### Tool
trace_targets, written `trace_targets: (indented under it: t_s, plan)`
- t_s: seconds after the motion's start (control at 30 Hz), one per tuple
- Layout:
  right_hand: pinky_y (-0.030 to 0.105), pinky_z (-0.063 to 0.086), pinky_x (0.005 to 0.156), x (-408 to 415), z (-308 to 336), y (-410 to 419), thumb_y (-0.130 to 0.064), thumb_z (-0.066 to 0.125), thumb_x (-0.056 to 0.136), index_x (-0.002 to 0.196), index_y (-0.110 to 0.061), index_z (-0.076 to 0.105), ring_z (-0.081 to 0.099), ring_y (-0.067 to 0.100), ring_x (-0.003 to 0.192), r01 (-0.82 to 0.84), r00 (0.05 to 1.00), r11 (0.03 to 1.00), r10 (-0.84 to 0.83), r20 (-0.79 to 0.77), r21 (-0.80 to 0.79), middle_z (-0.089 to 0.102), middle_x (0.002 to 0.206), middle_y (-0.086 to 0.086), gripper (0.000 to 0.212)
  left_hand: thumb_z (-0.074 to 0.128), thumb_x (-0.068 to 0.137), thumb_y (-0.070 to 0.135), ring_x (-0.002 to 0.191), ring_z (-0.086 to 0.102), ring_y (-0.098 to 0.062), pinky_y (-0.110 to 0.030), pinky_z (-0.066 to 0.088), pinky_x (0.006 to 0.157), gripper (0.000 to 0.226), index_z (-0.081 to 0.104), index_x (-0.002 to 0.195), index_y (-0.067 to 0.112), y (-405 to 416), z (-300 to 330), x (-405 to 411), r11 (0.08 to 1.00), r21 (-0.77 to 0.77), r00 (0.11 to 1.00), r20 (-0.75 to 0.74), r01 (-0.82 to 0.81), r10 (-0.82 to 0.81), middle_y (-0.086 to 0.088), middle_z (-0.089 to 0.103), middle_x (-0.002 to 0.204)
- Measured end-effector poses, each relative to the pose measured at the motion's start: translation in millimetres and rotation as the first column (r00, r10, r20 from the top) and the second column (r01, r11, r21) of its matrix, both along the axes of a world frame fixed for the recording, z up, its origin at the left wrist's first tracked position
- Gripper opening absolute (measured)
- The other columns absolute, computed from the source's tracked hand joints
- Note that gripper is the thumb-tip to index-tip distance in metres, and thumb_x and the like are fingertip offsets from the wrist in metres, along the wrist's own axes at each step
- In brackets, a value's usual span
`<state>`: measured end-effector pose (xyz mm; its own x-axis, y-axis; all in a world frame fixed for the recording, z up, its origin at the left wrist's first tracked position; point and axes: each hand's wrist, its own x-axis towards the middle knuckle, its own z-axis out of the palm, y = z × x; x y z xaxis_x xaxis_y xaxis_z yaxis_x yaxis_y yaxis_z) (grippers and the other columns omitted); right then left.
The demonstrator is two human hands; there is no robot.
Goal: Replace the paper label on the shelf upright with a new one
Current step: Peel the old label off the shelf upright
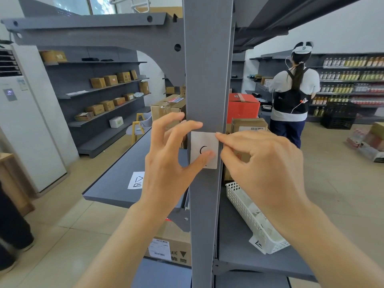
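The mark on the paper label (204, 149) is only partly readable: a dark curved stroke shows at its middle, and the left thumb covers the rest. Whether the label is fully stuck down or lifting at any edge cannot be told. The shelf upright (207, 80) runs out of view at top and bottom.

The white label sits flat on the front face of the grey upright, near the centre of the view. The left hand (166, 163) lies at 9 o'clock from it, fingers spread and loose; its thumb tip presses on the label's lower half, while the forefinger reaches across to the upright just above the label's top left corner. The right hand (264, 163) lies at 3 o'clock, fingers curled, forefinger and thumb closed together at the label's top right corner; whether they actually pinch the paper edge is hard to make out.

At 5 o'clock from the label a white basket (249, 215) rests on a shelf, partly hidden by the right forearm. At 8 o'clock another paper slip (136, 180) lies on the shelf (116, 183) there.
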<state>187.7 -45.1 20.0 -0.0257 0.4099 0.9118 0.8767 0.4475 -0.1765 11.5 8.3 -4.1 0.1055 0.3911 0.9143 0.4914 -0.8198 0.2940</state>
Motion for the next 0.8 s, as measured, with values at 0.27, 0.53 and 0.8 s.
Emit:
trace_targets:
  t_s: [0.27,0.53,0.8]
  plan:
    - [0.042,0.058,0.069,1,8,1,-0.031,0.073,0.087,0.096,-0.034,0.084,0.067,0.015,0.093,-0.109,0.991,0.979,0.093,-0.097,-0.175,0.076,0.095,-0.014,0.014,0.083,0.083,0.031,0.124,0.052,-0.016,-0.029,0.056,0.093,0.047,0.065,0.122,0.013,0,0,1,0.999,0.018,1.0,-0.001,-0.028,0.028,-0.017,0.047,0.135]
    - [0.043,0.056,0.062,6,4,4,-0.024,0.079,0.089,0.1,-0.028,0.085,0.068,0.019,0.075,-0.174,0.968,0.982,0.157,-0.196,-0.071,0.074,0.088,-0.009,0.013,0.08,0.088,0.027,0.131,0.046,-0.032,-0.035,0.044,0.106,0.032,0.075,0.119,0.022,6,3,-3,0.986,0.123,0.984,-0.124,-0.111,0.126,-0.019,0.05,0.135]
    - [0.04,0.054,0.056,-9,11,6,-0.021,0.082,0.086,0.084,-0.023,0.085,0.066,0.024,0.071,-0.001,0.996,1.0,0.002,-0.085,0.018,0.078,0.076,-0.003,0.004,0.069,0.09,0.014,0.129,0.044,-0.019,-0.022,0.037,0.105,0.021,0.074,0.111,0.014,6,7,-2,0.992,0.082,0.994,-0.034,-0.099,0.102,-0.015,0.049,0.129]
